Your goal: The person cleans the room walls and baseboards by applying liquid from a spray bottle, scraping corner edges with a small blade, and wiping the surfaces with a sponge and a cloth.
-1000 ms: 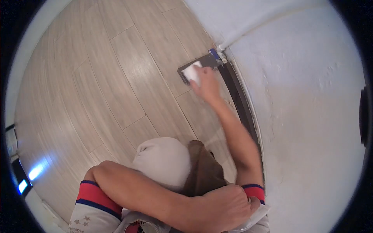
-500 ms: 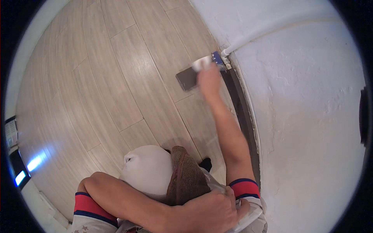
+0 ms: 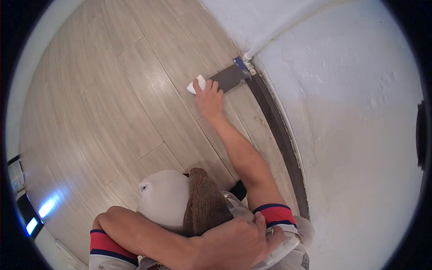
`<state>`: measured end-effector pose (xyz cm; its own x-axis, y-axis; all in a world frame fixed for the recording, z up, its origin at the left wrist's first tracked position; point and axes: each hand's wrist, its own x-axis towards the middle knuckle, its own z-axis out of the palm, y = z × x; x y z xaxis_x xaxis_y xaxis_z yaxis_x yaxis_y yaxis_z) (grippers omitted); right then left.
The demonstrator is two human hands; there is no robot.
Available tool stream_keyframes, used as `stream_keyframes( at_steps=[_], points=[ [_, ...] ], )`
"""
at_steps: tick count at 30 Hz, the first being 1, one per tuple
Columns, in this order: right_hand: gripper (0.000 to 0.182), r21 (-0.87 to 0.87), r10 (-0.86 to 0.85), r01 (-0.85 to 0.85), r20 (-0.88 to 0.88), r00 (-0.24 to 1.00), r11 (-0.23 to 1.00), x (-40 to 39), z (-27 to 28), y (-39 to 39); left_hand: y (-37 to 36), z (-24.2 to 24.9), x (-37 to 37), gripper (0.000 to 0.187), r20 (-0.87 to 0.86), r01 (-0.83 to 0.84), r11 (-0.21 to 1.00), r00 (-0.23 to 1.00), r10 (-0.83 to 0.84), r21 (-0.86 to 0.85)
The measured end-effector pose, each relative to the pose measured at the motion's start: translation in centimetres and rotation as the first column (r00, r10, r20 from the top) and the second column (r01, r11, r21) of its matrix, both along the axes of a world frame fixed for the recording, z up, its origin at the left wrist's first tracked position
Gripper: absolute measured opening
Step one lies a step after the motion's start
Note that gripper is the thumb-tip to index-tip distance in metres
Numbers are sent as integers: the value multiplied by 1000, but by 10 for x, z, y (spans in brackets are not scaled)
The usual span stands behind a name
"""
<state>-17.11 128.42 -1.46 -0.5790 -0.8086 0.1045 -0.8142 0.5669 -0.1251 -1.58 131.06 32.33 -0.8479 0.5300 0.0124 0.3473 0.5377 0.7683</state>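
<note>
My right hand (image 3: 209, 99) is stretched forward over the floor, its fingers closed on a white wedge-shaped block (image 3: 195, 84) that looks like a sponge. The block is at the outer end of a flat dark grey strip (image 3: 229, 77), and my fingers are beside that end. At the strip's wall end is a small blue patch (image 3: 240, 63). My left hand (image 3: 238, 240) lies across my body near the right sleeve, fingers curled over a clear plastic thing (image 3: 278, 256) whose shape is partly hidden.
A brown ribbed cloth (image 3: 204, 204) and a white rounded thing (image 3: 164, 198) are in front of my body. A dark band (image 3: 279, 135) runs along the base of the white wall (image 3: 351, 135). A white pipe (image 3: 261, 45) meets the wood-look floor (image 3: 135, 99) near the strip.
My right hand and the white block have moved left along the grey strip, from near its wall end to its outer end. My left hand stays by the right sleeve. The view has shifted slightly.
</note>
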Motion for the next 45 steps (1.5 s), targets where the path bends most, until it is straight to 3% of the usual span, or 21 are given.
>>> stream_keyframes(
  at_steps=[2,5,8,10,12,15,17,18,19,22,26,27,30,33,36,38,41,45],
  points=[
    [40,-8,-46,45,-30,999,999,9,2,-6,4,-10,4,35,-67,-92,993,993,97,68],
    [57,-87,38,-38,-6,999,996,20,10,-11,5,-10,3,38,5,28,999,1000,-28,38],
    [57,-105,-3,3,-1,1000,994,6,24,0,7,-13,5,37,-62,-22,999,998,24,23],
    [51,88,-80,84,-45,996,993,-35,1,23,6,-13,4,37,-66,-8,1000,998,10,30],
    [51,76,-438,439,-32,898,895,-70,-1,39,3,-11,3,40,-70,6,1000,998,-7,-4],
    [51,47,-362,368,-106,926,929,-61,11,44,2,-8,3,43,-102,-5,1000,995,4,-16],
    [50,67,-109,115,-85,990,991,-24,10,40,10,-21,4,39,-161,-60,996,984,70,66],
    [50,72,18,-13,-68,998,997,-13,9,39,9,-19,3,39,-112,-22,997,993,30,75],
    [51,122,-61,62,-10,998,991,-18,9,41,7,-17,1,39,-61,14,997,998,-9,82],
    [54,-50,-447,448,21,894,893,-55,6,41,4,-15,1,40,-38,15,998,999,-13,55],
    [57,-102,-125,119,-54,991,988,-30,33,41,-3,3,-4,40,58,72,997,996,-70,-28],
    [56,-55,-151,148,-37,988,987,-33,44,46,-3,2,-2,38,28,59,998,998,-59,-24],
    [58,-158,-332,300,-246,911,941,-79,47,71,-2,-3,1,33,-63,32,999,997,-33,-17],
    [59,137,-306,344,-240,921,929,-96,36,112,-2,-3,1,29,-121,44,999,992,-46,-20],
    [56,274,-318,383,-252,914,882,-89,43,136,1,-6,3,31,-115,41,999,993,-40,7],
    [50,247,-288,358,-278,916,901,-89,41,145,9,-16,0,42,-97,112,991,990,-105,71],
    [49,268,-215,292,-284,935,918,-92,36,160,1,-7,-4,22,-81,132,986,989,-124,106],
    [48,439,-218,302,-232,948,846,-70,44,232,4,-8,8,20,-157,145,980,980,-123,134]
  ],
)
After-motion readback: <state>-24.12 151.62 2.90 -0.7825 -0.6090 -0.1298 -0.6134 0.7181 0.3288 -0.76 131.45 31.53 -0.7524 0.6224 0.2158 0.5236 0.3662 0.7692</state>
